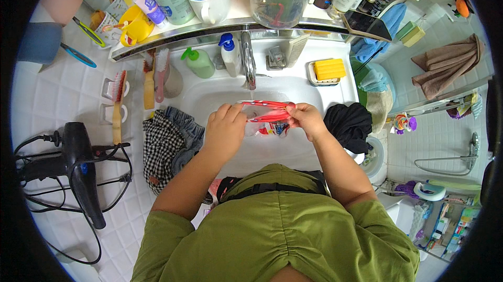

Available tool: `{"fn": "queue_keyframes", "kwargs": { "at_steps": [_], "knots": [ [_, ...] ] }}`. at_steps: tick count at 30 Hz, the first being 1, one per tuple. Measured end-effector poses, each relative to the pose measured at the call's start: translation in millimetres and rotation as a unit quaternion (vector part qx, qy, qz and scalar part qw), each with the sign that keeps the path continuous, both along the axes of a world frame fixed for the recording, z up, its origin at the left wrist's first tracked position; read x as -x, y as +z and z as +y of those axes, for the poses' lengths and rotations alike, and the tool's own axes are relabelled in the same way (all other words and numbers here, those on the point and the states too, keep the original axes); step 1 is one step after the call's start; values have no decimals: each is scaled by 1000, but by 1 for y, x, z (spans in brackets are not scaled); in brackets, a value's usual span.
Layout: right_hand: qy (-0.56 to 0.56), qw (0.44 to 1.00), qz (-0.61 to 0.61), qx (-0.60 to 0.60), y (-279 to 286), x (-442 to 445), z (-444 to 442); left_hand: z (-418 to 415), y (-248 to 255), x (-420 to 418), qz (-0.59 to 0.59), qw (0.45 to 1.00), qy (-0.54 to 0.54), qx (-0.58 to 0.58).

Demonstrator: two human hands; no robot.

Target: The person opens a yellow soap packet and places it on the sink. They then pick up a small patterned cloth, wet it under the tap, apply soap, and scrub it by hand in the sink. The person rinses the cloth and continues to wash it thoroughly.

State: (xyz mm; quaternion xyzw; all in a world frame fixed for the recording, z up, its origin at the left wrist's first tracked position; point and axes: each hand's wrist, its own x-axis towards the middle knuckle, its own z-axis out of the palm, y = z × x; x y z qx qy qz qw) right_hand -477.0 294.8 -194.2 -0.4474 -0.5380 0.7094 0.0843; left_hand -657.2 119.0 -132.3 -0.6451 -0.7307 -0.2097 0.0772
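Note:
Both my hands hold a red patterned cloth item (271, 117), stretched into a loop over the white sink basin (235, 154). My left hand (226, 130) grips its left end, and my right hand (306, 119) pinches the right end between thumb and fingers. Part of the cloth with a printed design hangs below the loop toward the basin. Just above it, a thin stream of water falls from the chrome faucet (247, 62). Dark clothing (349, 127) is bunched on the sink's right edge. On the left edge lie a black-and-white checked garment (161, 144) and blue denim (182, 125).
Behind the basin stand a green pump bottle (201, 64) and a white pump bottle (231, 56). A yellow soap bar (329, 69) rests in a dish at right. Above, a shelf edge (220, 28) carries cups and toiletries. A black hair dryer (80, 168) with cords hangs on the left wall.

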Motion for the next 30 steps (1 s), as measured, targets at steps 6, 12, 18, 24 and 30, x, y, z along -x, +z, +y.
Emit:
{"fn": "queue_keyframes", "kwargs": {
  "at_steps": [6,12,18,24,30],
  "knots": [
    [209,834,-164,-484,46,22,-17,-5,23,-5,-204,978,-35,-35],
    [238,950,127,-155,58,29,-24,7,35,-9,-424,893,-139,-66],
    [158,949,271,12,61,28,-22,12,14,-5,-603,777,-129,-130],
    [39,881,422,210,95,26,-25,3,-83,-7,-541,841,-17,24],
    [-111,888,420,149,80,14,3,-1,-88,21,-690,717,97,36]
  ]
}}
